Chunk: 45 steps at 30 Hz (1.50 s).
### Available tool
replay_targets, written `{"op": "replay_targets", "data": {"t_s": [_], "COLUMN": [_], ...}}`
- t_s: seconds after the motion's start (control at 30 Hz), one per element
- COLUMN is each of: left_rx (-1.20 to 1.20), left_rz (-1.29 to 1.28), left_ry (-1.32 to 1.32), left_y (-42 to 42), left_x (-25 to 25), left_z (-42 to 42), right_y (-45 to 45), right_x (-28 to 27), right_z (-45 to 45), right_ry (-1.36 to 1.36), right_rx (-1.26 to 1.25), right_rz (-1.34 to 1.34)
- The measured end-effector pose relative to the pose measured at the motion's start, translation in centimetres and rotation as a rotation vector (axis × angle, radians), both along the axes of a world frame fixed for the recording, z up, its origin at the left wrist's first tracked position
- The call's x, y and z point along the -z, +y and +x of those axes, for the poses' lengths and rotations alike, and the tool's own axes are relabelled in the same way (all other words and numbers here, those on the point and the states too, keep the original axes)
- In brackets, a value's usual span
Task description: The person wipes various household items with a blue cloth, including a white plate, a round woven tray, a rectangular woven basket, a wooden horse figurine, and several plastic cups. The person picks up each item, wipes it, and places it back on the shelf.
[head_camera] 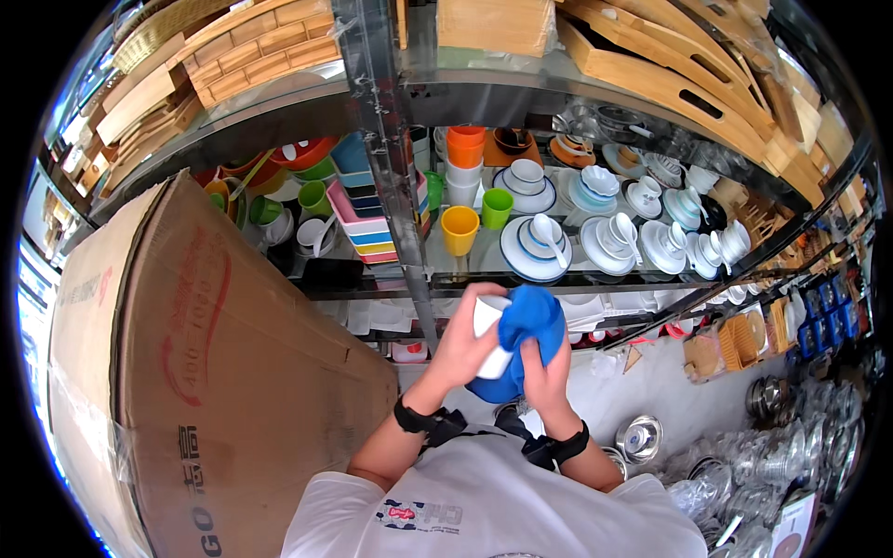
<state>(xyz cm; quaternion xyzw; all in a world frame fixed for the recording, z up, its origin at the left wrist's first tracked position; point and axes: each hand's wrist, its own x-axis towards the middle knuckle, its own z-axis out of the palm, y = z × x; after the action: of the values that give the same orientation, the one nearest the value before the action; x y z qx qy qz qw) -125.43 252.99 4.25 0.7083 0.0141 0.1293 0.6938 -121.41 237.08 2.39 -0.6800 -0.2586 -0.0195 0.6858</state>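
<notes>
My left hand [469, 342] grips a white cup [492, 364], which lies on its side between thumb and fingers. In my right hand [548, 366] is a bunched blue cloth [536, 314], pressed against one end of the cup and covering part of it. Both hands are in front of the shelf edge. On the glass shelf beyond them stand a yellow cup [460, 230], a green cup [497, 208], a stack of orange and white cups [464, 157] and a white plate with a blue rim [513, 254] bearing a bowl and spoon.
A tall cardboard box [279, 390] stands close on the left. A dark metal post [391, 160] divides the shelves. Wooden trays [670, 91] lie on the upper shelf. Metal bowls [638, 439] and plastic-wrapped wares [774, 446] sit on the floor at the right.
</notes>
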Motion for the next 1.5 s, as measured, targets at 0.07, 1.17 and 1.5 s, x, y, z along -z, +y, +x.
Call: {"op": "replay_targets", "data": {"t_s": [0.07, 1.17, 1.5], "left_rx": [-0.279, -0.339, -0.044], "left_rz": [0.461, 0.420, -0.080], "left_ry": [0.031, -0.064, -0.147], "left_y": [-0.4, -0.6, 0.0], "left_x": [-1.4, -3.1, 0.0], "left_z": [-0.4, -2.4, -1.5], "right_y": [0.8, 1.7, 0.3], "right_x": [1.1, -0.6, 0.2], "right_z": [0.3, 0.1, -1.2], "right_ry": [-0.054, -0.100, 0.005], "right_rx": [0.028, -0.042, -0.037], "right_rz": [-0.035, -0.088, 0.031]}}
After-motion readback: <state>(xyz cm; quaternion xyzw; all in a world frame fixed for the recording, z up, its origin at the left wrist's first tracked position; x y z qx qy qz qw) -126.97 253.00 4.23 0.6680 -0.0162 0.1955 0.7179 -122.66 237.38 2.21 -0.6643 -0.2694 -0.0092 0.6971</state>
